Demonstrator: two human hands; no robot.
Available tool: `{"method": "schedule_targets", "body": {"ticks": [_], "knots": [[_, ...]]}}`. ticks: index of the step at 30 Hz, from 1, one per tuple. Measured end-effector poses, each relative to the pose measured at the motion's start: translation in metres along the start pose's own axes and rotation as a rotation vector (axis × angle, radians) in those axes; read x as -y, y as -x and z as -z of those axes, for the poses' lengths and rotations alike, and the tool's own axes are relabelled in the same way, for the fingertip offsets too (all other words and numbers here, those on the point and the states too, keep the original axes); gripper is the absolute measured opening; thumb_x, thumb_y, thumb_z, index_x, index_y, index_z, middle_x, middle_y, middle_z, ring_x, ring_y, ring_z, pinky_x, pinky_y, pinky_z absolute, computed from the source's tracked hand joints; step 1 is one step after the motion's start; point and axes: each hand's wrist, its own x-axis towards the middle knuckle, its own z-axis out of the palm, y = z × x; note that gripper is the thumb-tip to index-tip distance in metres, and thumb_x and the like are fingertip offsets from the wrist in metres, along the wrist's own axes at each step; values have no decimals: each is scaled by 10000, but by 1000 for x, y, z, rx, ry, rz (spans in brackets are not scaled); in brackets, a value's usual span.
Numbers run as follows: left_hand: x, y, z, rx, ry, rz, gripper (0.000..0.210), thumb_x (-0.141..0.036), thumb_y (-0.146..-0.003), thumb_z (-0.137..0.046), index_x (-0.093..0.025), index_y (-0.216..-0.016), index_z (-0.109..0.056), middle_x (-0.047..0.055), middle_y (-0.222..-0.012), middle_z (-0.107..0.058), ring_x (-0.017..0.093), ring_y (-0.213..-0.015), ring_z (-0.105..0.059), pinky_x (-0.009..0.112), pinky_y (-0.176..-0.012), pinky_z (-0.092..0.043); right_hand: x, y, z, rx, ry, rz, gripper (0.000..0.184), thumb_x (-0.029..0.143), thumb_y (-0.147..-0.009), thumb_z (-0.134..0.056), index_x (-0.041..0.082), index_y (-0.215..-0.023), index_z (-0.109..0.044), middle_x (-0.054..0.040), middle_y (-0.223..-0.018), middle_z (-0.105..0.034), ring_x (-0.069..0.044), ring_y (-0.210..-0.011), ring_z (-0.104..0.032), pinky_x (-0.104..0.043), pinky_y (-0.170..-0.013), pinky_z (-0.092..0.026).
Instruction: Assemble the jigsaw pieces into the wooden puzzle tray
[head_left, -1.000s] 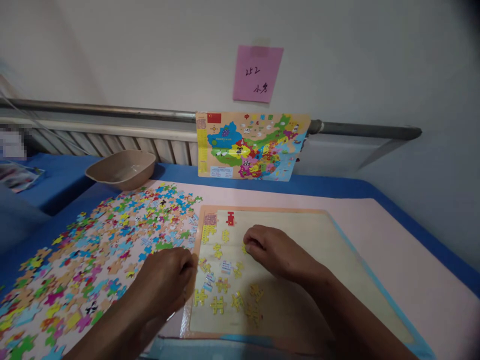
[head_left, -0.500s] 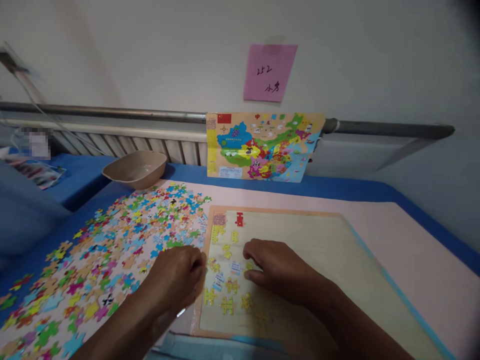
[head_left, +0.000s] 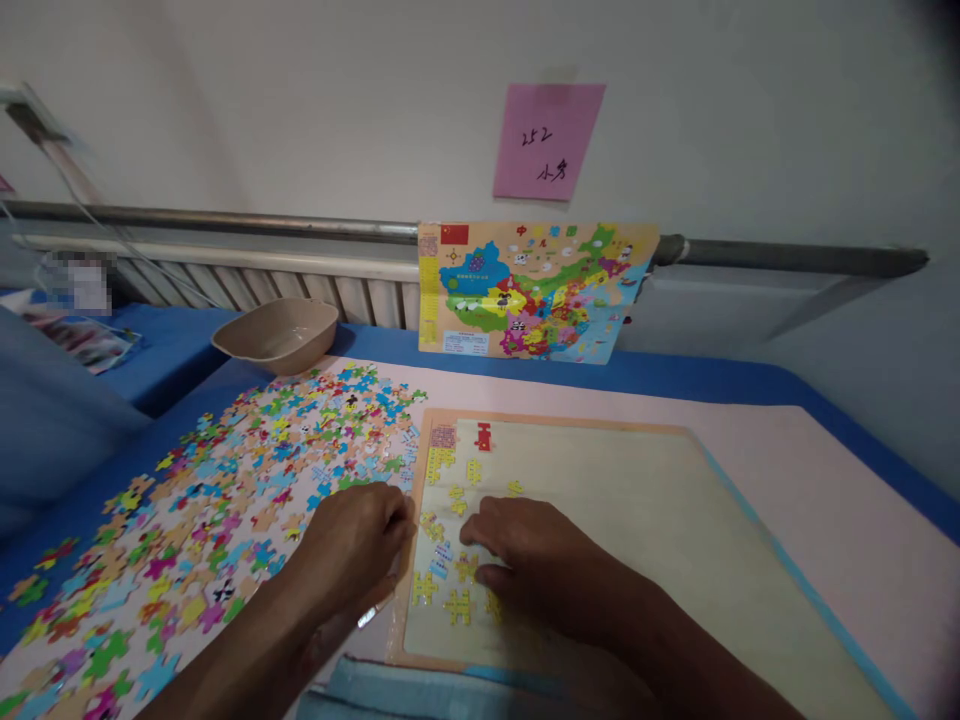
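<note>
My left hand (head_left: 360, 530) is closed, resting at the left edge of the puzzle board (head_left: 585, 470); whatever its curled fingers may hold is hidden. Over the left part of the board hovers my right hand (head_left: 525, 545), thumb and curved fingers apart, close above several yellow puzzle pieces (head_left: 457, 606). A pale blue printed piece (head_left: 440, 560) lies left of its fingertips. Farther up the board sit a red piece (head_left: 484, 437) and a joined yellow strip (head_left: 437, 465) along the left border. The right hand covers part of the loose pieces.
A wide spread of mixed puzzle pieces (head_left: 262, 480) covers the left of the pink sheet (head_left: 780, 450). Behind stands a beige basin (head_left: 281, 337). A colourful map picture (head_left: 532, 300) hangs from the metal rail (head_left: 787, 257), below a pink note (head_left: 547, 140).
My right hand has moved left and slightly down over the small pieces, uncovering a yellow piece above it and covering a pale blue one. My left hand stays closed at the board's edge.
</note>
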Motion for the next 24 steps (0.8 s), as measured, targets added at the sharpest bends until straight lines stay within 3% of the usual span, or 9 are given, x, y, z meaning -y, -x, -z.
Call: {"method": "schedule_targets", "body": {"ticks": [11,17,24], "knots": [[-3,-1,2,-13,3,18,156,-209,-918,-575,-217,-802,-680,37,-875,-725,221,-827,-628,323,-681,-315,-3,0,-14,-58,28,17,230,216,-895,-703,244,-1124,-699,-40,-1084,-718,-225,-984,-632,-338,-850,-408],[0,-2,-2,-45,11,21,154,-197,-898,-576,-218,-788,-682,34,-880,-727,215,-828,-633,312,-685,-315,6,-2,-7,-1,4,2,196,218,-890,-701,238,-1085,-707,-38,-1070,-715,-207,-958,-626,-322,-831,-403],[-1,-1,-3,-51,51,-2,150,-164,-880,-569,-216,-797,-682,23,-871,-724,188,-829,-633,296,-706,-330,4,-4,-17,-11,46,8,192,209,-887,-681,232,-1077,-689,-49,-1086,-708,-227,-985,-613,-347,-850,-392]]}}
